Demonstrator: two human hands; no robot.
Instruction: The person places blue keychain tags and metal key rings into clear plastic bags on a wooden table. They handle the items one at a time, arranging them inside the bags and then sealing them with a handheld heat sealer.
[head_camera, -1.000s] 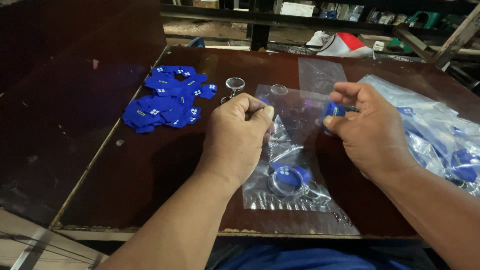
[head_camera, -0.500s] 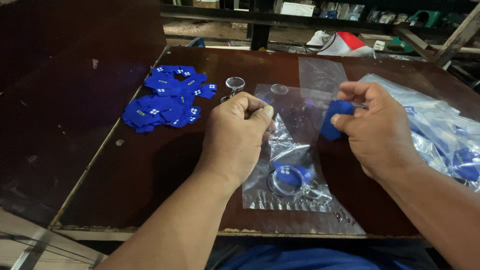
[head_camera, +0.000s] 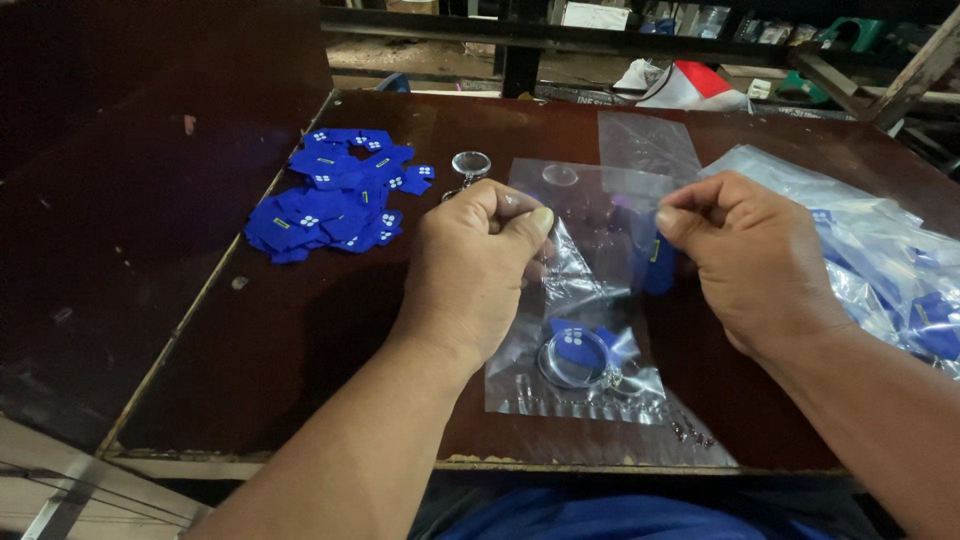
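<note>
My left hand (head_camera: 478, 270) and my right hand (head_camera: 745, 262) both pinch the top edge of a small clear plastic bag (head_camera: 575, 340), which hangs between them over a dark brown table (head_camera: 300, 330). Inside the bag, near its bottom, lie a round clear lens with a metal ring (head_camera: 575, 362) and a small blue card (head_camera: 570, 335). A second blue card (head_camera: 655, 262) sits in the upper part of the bag beside my right thumb.
A heap of several blue cards (head_camera: 335, 195) lies at the left of the table. A loose round lens keyring (head_camera: 470, 165) sits behind my left hand. Filled clear bags (head_camera: 890, 265) are piled at the right. Empty bags (head_camera: 645, 145) lie behind.
My right hand has pushed the blue card it held into the bag's opening and now pinches the bag's top edge. My left hand has stayed in place.
</note>
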